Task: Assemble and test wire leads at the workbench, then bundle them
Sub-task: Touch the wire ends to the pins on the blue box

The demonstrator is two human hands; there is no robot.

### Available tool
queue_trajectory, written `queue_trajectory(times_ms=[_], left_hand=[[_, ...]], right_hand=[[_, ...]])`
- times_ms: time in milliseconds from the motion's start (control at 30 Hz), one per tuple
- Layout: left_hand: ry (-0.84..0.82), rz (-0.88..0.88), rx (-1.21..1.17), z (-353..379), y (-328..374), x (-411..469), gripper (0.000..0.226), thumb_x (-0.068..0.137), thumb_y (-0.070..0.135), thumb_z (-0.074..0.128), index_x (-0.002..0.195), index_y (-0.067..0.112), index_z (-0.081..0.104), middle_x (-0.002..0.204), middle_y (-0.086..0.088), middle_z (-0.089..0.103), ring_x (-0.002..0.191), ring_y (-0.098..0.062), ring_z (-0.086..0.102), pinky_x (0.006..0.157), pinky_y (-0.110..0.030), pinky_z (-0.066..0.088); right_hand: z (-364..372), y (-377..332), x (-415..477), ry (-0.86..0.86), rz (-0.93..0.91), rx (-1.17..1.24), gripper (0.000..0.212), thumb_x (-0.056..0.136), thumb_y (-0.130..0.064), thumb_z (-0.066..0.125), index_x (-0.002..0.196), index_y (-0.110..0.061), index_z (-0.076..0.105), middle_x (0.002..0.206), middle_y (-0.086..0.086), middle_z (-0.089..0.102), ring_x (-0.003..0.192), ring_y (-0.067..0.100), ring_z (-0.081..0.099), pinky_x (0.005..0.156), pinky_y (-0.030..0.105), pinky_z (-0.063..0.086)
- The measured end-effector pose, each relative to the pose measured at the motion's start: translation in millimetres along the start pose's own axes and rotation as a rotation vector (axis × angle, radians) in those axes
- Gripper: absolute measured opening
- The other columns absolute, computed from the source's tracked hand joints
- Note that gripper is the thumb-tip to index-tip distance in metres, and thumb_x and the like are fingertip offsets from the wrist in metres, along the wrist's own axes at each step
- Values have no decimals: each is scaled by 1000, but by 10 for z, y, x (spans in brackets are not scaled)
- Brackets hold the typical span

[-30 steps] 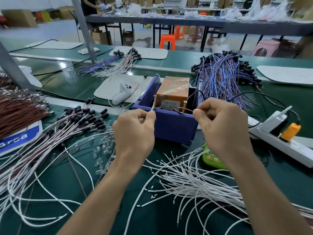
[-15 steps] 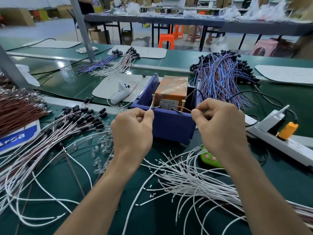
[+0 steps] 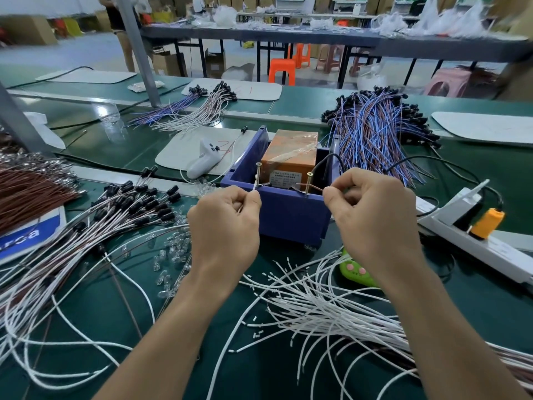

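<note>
Toward the middle of the frame, a blue box (image 3: pixel 288 215) sits on the green bench (image 3: pixel 115 327) with an orange unit (image 3: pixel 288 157) inside it. Two brass screws stand upright from the box's near wall. The left hand (image 3: pixel 223 226) is curled, thumb and forefinger pinching a thin white wire end (image 3: pixel 255 188) that reaches up to the left screw (image 3: pixel 257 174) and appears to touch its shank. The right hand (image 3: pixel 372 223) is likewise curled, pinching a copper-coloured wire end (image 3: pixel 314 187) that runs across to the right screw (image 3: pixel 308 183). Whether both ends belong to one lead cannot be told, since the rest is hidden under the hands.

Below the right forearm, at lower right, lies a loose fan of white leads (image 3: pixel 317 307), with a small green gadget (image 3: pixel 356 269) just beside the wrist. At left spreads a heap of black-capped leads (image 3: pixel 129 206), and clear bulbs (image 3: pixel 173 249) are scattered between that heap and the left wrist. A bundle of brown wires (image 3: pixel 26 192) lies at the far left edge. Behind the box, at upper right, is a thick pile of blue and brown leads (image 3: pixel 372 134). A white power strip (image 3: pixel 476 243) with an orange plug (image 3: pixel 487 223) runs along the right edge. A white handheld device (image 3: pixel 202 160) rests on a pale mat left of the box.
</note>
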State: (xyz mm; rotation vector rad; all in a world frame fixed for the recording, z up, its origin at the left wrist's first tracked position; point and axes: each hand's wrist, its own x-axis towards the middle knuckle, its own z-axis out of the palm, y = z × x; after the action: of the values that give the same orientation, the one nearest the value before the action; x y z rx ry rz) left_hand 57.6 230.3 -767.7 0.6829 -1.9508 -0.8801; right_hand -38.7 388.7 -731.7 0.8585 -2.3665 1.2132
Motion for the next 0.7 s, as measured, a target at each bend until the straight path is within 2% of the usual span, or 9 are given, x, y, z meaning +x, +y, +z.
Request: queue_trajectory(times_ms=[67,167,233,267,367,467,567,667,700], left_hand=[[1,-1,1,-2,2,5,31,94,26,71,64,17,69,53,12,62,53,-13,55,51,-14,38],[6,-9,-5,-10,11,1,32,94,27,70,63,16,69,52,8,62,53,-17,55,54,-21,43],[28,-54,-40,-15,7,6,34,93,29,69,61,18,67,48,8,60,46,-15,51,49,-19,40],[48,-102,-76,-17,4,15,34,92,30,69,60,19,66,45,10,58,41,-12,48,46,-18,37],[130,-271,-251,-43,-10,28,24,86,36,69,66,24,72,40,13,49,38,-7,36,50,-28,34],[142,-269,-319,-157,76,-12,21,81,44,68,65,32,76,39,11,45,39,-7,36,57,-31,33],[-37,-217,-435,-253,207,-31,22,82,46,72,67,32,80,44,12,52,47,-3,44,60,-28,39],[-365,-274,-545,-301,383,-43,28,94,35,70,72,25,82,44,6,44,42,-9,33,47,-17,32],[-474,-276,-552,-310,450,-61,29,96,32,67,73,23,82,45,2,48,40,-10,36,44,-16,34]], right_hand=[[-8,-7,3,-10,12,0,17,90,-24,74,74,-23,69,55,-13,65,59,4,64,59,4,40],[-30,-42,-1,-28,22,10,17,90,-25,73,74,-23,69,55,-11,66,58,6,63,59,8,43],[-72,-75,7,-64,29,42,18,89,-27,73,72,-24,69,54,-11,65,52,7,60,56,13,44],[-102,-94,13,-113,28,57,18,88,-28,73,71,-25,69,53,-12,65,49,6,58,54,13,43],[-196,-172,16,-350,22,60,20,90,-29,72,70,-27,68,52,-12,65,43,3,54,50,12,42],[-343,-232,32,-444,23,-22,24,92,-31,68,68,-28,70,53,-12,66,43,2,54,48,12,40],[-611,-248,23,-426,34,-156,30,92,-33,66,63,-27,68,52,-11,63,46,2,52,46,14,37],[-968,-227,-58,-367,59,-247,27,92,-31,68,65,-29,71,53,-15,63,53,-2,56,48,9,39],[-1092,-217,-89,-345,64,-295,24,91,-32,68,68,-30,73,53,-16,63,58,-4,58,47,10,39]])
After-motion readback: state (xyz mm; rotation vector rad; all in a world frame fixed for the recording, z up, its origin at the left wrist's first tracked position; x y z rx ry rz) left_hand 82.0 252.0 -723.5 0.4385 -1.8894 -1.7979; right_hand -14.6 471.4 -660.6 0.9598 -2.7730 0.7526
